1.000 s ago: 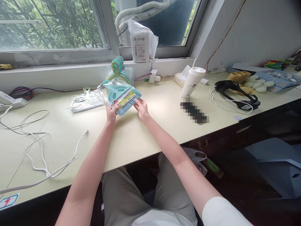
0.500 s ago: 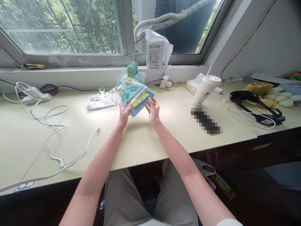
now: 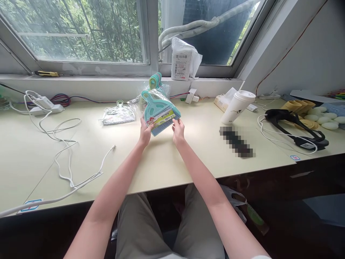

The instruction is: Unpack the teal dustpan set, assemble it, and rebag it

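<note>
A teal dustpan-and-brush set (image 3: 159, 109) is tilted above the desk, its yellow printed label and grey-blue bristles facing me. My left hand (image 3: 145, 133) is closed on its lower left corner, thumb over the front. At the lower right edge, my right hand (image 3: 178, 131) pinches the set by the bristle end. Behind it stands a stack of similar sets (image 3: 155, 81) in clear wrapping, only their handles showing well. To the left, another wrapped set (image 3: 118, 114) with a pale green handle lies flat on the desk.
White cables (image 3: 71, 180) sprawl across the left of the desk (image 3: 161, 169), near a power strip (image 3: 46, 109). On the right are a white cup (image 3: 238, 106) with a straw, a tissue box (image 3: 223, 102), a blurred-out dark object (image 3: 237, 142) and a black headset-like frame (image 3: 296, 129).
The dustpan-and-brush set has turned slightly in my hands, and its label shows more plainly with less plastic glare. Both hands keep their hold. My view has shifted a little.
</note>
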A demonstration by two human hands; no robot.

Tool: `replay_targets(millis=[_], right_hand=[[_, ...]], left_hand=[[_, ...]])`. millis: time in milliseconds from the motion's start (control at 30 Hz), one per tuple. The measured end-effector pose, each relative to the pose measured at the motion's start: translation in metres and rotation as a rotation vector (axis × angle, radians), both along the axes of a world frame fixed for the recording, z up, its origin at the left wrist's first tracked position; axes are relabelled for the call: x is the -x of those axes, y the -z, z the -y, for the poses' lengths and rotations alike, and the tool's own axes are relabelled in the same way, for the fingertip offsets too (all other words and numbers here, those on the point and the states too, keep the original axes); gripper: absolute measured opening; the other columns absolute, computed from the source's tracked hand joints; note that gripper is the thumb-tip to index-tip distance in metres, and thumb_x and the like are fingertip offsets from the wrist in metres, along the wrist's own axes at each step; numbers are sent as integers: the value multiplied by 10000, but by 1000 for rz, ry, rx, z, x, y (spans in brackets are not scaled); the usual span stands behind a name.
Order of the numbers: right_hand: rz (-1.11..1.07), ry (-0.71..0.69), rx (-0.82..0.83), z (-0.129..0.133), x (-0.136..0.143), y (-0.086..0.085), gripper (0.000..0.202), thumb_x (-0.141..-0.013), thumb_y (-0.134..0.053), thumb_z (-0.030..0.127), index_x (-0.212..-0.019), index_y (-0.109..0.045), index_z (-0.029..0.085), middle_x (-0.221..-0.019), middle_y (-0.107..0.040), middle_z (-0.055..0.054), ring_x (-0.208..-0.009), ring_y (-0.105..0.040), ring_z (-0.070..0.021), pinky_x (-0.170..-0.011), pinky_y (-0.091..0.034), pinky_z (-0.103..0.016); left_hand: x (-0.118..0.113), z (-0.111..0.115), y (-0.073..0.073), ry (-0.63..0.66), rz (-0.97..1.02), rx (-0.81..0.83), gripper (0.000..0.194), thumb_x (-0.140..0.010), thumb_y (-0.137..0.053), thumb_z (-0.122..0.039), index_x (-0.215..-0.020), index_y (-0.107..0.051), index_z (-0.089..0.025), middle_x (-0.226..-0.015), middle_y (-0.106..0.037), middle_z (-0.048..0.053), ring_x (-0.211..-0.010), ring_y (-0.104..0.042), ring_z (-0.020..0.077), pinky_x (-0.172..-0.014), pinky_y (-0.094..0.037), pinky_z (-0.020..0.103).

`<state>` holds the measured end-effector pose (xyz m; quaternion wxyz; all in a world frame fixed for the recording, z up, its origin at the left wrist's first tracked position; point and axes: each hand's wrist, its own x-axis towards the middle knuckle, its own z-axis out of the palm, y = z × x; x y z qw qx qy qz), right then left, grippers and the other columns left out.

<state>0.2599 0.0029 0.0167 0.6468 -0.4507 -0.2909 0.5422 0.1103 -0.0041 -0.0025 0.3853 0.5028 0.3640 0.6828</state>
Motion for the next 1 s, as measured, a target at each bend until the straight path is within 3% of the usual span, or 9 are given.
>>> replay_targets(millis=[133, 233, 400, 600, 767, 867, 1000], right_hand=[[-70, -21, 28, 6, 1, -4, 414, -740, -730, 360, -1091, -527, 280, -1193, -637, -16, -1046, -628, -141, -931, -488, -287], [-73, -104, 36, 9, -1, -9, 418, -739, -763, 414, -1050, -523, 270, -1262, -630, -23, -1134, -626, -165, -1001, -472, -331], [-34, -246, -27, 5, -5, -9, 293, -781, -744, 368, -991, -585, 239, -1175, -690, -6, -1145, -632, -157, -1124, -409, -376], [-238, -361, -181, -4, 0, -4, 264, -780, -750, 265, -976, -575, 234, -1050, -735, -4, -1021, -699, -144, -1073, -509, -327], [-237, -298, -122, -6, 1, -2, 264, -797, -698, 170, -998, -552, 258, -973, -728, 29, -984, -713, -144, -1032, -550, -360], [-214, -236, -104, -8, 0, -1, 248, -796, -687, 152, -985, -555, 245, -980, -725, 13, -1022, -707, -155, -1031, -552, -368], [-218, -189, -157, -8, 0, 1, 247, -794, -682, 148, -998, -571, 231, -971, -720, 4, -1002, -712, -160, -1029, -553, -376]], left_hand=[[3, 0, 1, -57, -27, -15, 804, -754, -634, -162, -1497, -337, -249, -1435, -509, 96, -1365, -471, 259, -1174, -329, 393], [7, -2, 2, -106, -16, -21, 806, -759, -616, -144, -1504, -326, -248, -1449, -493, 100, -1363, -472, 255, -1169, -337, 384], [8, -4, 4, -113, -25, -29, 799, -762, -629, -157, -1498, -327, -236, -1455, -482, 112, -1377, -457, 259, -1181, -317, 392], [2, -2, 2, -53, -41, -60, 810, -752, -693, -224, -1482, -342, -237, -1471, -462, 116, -1392, -441, 263, -1180, -318, 369], [1, 1, -3, 43, -33, -29, 872, -689, -778, -283, -1457, -366, -252, -1429, -504, 117, -1379, -455, 288, -1139, -383, 388], [-1, 5, -7, 107, -55, 59, 943, -649, -829, -328, -1461, -353, -279, -1432, -513, 117, -1321, -511, 322, -1005, -505, 407], [0, 6, -8, 200, -1, 220, 722, -798, -710, -534, -1404, -415, -275, -1437, -532, 123, -1249, -577, 324, -848, -571, 394]])
